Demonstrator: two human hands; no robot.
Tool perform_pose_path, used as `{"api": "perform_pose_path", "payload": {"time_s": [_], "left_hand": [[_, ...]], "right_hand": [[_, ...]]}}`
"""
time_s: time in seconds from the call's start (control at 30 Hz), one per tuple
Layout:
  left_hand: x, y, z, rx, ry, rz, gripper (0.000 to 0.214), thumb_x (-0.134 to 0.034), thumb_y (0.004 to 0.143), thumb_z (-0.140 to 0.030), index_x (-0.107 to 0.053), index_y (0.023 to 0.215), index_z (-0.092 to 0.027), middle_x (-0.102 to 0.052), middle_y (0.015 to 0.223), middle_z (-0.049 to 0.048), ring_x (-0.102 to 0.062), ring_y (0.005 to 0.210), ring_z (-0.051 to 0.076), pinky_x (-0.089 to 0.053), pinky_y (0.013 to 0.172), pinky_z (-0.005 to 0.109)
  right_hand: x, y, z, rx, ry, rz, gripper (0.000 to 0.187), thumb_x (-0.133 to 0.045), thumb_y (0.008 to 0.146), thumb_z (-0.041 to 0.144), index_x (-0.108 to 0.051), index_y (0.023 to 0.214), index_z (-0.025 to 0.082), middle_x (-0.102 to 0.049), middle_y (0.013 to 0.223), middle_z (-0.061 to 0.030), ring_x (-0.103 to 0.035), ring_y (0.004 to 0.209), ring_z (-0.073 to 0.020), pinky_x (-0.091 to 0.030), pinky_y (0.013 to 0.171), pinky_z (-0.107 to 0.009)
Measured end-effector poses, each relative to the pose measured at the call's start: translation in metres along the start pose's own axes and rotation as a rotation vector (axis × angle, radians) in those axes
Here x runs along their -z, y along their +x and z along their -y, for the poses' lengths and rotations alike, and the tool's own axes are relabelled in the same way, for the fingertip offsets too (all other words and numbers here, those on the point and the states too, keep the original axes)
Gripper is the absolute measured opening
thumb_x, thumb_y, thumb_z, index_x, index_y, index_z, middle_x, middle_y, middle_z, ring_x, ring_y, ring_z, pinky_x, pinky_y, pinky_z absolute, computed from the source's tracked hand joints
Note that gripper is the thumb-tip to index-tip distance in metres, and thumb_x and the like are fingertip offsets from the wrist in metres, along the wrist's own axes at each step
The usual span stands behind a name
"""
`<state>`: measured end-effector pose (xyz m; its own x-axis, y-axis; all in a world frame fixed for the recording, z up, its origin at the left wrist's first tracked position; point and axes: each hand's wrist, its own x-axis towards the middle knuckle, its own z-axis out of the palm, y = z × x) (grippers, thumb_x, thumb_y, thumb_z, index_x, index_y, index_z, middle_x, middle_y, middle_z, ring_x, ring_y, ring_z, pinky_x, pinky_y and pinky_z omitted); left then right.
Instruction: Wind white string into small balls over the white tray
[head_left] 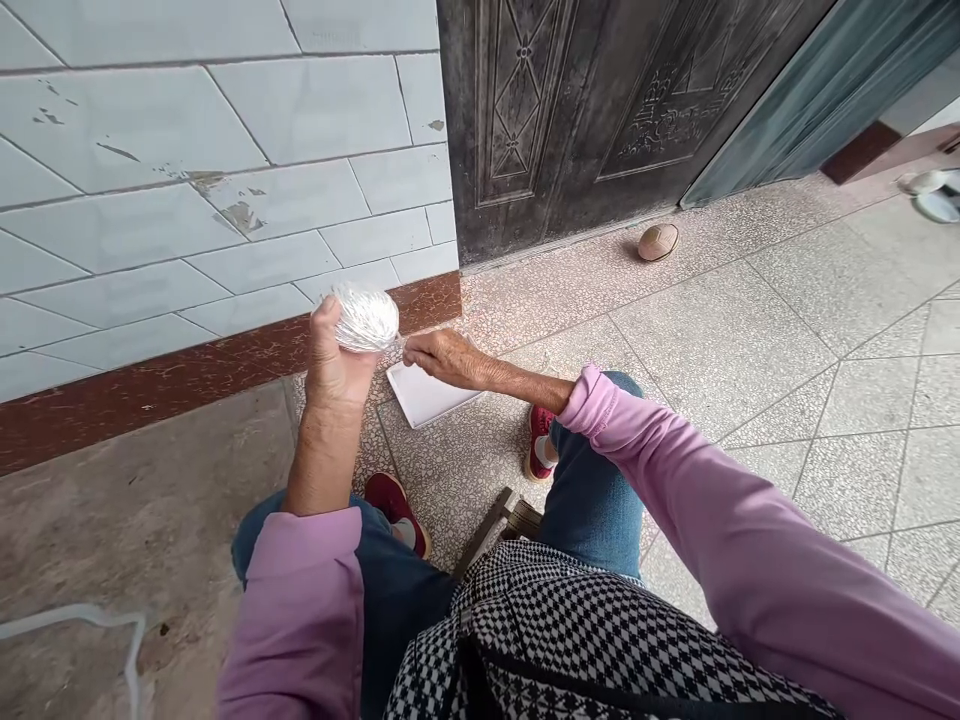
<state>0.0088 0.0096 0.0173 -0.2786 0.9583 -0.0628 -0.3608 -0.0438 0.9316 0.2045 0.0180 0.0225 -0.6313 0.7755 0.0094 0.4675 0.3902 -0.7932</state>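
White thread bundle [367, 318], seemingly mostly wound: the left hand [340, 372] is clasping it left of the tray [427, 398]. Over the tray, the right hand [450, 357] is pinching, perhaps an unwound end.

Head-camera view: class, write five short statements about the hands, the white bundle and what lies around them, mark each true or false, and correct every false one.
1. The left hand holds a white bundle of strands. True.
2. The right hand wears a glove. False: it is bare.
3. A flat white rectangular object lies on the floor. True.
4. The shoes are green. False: they are red.
5. The rounded tan object sits against the tiled wall. False: it is on the floor near the dark door, away from that wall.
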Motion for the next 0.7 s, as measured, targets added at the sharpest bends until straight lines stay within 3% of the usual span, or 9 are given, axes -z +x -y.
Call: {"api": "perform_pose_path", "payload": {"time_s": [0.13, 0.3, 0.43, 0.57, 0.7], "left_hand": [[0.007, 0.006, 0.005, -0.041, 0.058, -0.040, 0.077, -0.106, 0.066, -0.083, -0.080, 0.117, -0.032, -0.090, 0.134, 0.0085, -0.076, 0.157, 0.043, -0.069, 0.111, 0.053], [0.018, 0.014, 0.013, -0.118, 0.247, 0.011, 0.079, -0.098, 0.078, -0.090, -0.082, 0.122, -0.026, -0.089, 0.130, 0.0064, -0.071, 0.163, 0.043, -0.061, 0.107, 0.052], [0.021, 0.016, 0.015, -0.129, 0.274, -0.021, 0.086, -0.112, 0.065, -0.078, -0.077, 0.128, -0.031, -0.088, 0.127, 0.0077, -0.082, 0.137, 0.041, -0.070, 0.099, 0.049], [0.013, 0.005, 0.015, -0.005, 0.202, 0.138, 0.086, -0.117, 0.066, -0.068, -0.081, 0.131, -0.026, -0.087, 0.123, 0.0103, -0.085, 0.118, 0.036, -0.070, 0.094, 0.044], [0.004, -0.007, 0.015, 0.085, 0.196, 0.307, 0.089, -0.117, 0.069, -0.066, -0.084, 0.139, -0.021, -0.089, 0.130, 0.0169, -0.086, 0.114, 0.037, -0.069, 0.089, 0.043]], "right_hand": [[-0.005, -0.011, 0.010, 0.100, 0.002, 0.077, 0.033, -0.070, 0.124, 0.007, -0.066, 0.094, 0.021, -0.069, 0.089, -0.0011, -0.063, 0.088, -0.0224, -0.040, 0.088, -0.033], [0.000, -0.021, 0.019, 0.186, 0.022, 0.087, 0.034, -0.067, 0.125, 0.006, -0.067, 0.095, 0.022, -0.070, 0.091, -0.0021, -0.063, 0.087, -0.0216, -0.042, 0.089, -0.034], [0.020, -0.025, 0.024, 0.240, 0.099, 0.070, 0.032, -0.066, 0.129, 0.015, -0.072, 0.098, 0.022, -0.075, 0.096, -0.0037, -0.066, 0.091, -0.0222, -0.047, 0.091, -0.035], [0.050, -0.022, 0.021, 0.188, 0.103, -0.060, 0.030, -0.076, 0.127, 0.028, -0.071, 0.098, 0.022, -0.073, 0.095, -0.0037, -0.065, 0.092, -0.0238, -0.047, 0.087, -0.035], [0.072, -0.016, 0.013, 0.179, 0.059, -0.185, 0.036, -0.079, 0.124, 0.029, -0.063, 0.093, 0.023, -0.063, 0.087, -0.0010, -0.055, 0.088, -0.0208, -0.040, 0.086, -0.034]]}}
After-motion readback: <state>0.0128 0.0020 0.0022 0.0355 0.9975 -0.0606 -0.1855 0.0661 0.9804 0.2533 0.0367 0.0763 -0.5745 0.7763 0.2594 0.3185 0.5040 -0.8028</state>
